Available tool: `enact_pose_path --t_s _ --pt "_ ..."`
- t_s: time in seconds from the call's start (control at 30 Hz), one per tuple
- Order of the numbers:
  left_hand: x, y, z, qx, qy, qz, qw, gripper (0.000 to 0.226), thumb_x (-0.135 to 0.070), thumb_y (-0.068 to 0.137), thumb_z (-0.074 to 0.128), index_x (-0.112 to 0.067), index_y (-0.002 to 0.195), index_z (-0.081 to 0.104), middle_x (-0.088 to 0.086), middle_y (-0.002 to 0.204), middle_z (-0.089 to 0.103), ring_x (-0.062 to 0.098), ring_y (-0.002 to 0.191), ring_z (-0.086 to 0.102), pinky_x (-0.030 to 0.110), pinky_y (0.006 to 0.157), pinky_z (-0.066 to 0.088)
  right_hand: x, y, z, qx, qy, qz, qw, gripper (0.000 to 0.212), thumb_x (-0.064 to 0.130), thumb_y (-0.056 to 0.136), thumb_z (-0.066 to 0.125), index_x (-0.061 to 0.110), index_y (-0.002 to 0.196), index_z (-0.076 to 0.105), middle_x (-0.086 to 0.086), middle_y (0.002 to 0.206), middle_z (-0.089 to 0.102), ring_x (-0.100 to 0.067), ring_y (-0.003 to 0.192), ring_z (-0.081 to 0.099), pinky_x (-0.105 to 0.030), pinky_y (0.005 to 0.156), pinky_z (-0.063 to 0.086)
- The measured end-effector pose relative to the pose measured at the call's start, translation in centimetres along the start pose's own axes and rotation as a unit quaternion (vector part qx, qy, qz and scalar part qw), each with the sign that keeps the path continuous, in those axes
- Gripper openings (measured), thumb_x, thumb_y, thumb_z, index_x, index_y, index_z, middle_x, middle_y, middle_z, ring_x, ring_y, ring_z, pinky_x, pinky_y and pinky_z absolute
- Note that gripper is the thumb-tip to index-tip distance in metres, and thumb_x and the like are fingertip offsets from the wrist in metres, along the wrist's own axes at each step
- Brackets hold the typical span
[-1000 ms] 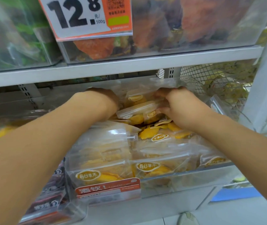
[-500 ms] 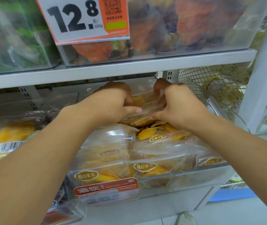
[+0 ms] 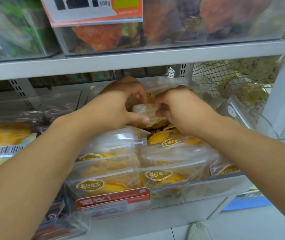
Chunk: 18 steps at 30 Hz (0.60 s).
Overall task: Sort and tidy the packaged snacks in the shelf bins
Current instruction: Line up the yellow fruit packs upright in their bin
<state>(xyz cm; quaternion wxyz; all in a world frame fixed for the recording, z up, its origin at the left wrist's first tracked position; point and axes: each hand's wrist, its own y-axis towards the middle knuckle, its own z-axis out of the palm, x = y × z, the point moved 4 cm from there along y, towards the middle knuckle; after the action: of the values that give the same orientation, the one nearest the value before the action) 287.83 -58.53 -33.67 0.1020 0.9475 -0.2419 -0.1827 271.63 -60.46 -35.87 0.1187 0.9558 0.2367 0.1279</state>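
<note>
Two hands now meet at the bin's (image 3: 199,189) back: my left grip (image 3: 121,108) and right grip (image 3: 181,110) have closed in, both grasping one snack packet (image 3: 145,112) lifted between them, above the stacked packets (image 3: 159,175), ready for placing.

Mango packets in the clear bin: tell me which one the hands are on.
The packet at the bin's back, pinched between left hand and right hand; the others lie untouched in front.
</note>
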Motion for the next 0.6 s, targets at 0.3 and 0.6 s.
enact_pose_path --t_s 0.3,0.6 --pt "-0.6 -1.6 -0.4 0.129 0.004 -0.030 0.991 0.036 -0.065 0.070 0.070 -0.045 0.099 0.073 -0.030 0.080 0.066 -0.008 0.079 0.059 0.011 0.060 0.041 -0.4 -0.7 -1.4 -0.126 -0.128 0.058 0.982 0.025 0.048 0.091 0.062 0.026 0.101 0.071 -0.006 0.115 0.056 -0.031 0.104 0.057 -0.031 0.072 0.036" --pt "-1.1 -0.3 1.3 0.228 0.075 -0.011 0.971 0.013 -0.020 0.091 0.058 -0.027 0.085 0.066 -0.009 0.080 0.065 0.009 0.072 0.055 0.035 0.076 0.051 0.2 -0.8 -1.2 -0.077 -0.012 0.025 0.997 0.023 0.026 0.079 0.069 0.022 0.068 0.049 0.003 0.073 0.059 -0.025 0.077 0.062 -0.031 0.068 0.051"
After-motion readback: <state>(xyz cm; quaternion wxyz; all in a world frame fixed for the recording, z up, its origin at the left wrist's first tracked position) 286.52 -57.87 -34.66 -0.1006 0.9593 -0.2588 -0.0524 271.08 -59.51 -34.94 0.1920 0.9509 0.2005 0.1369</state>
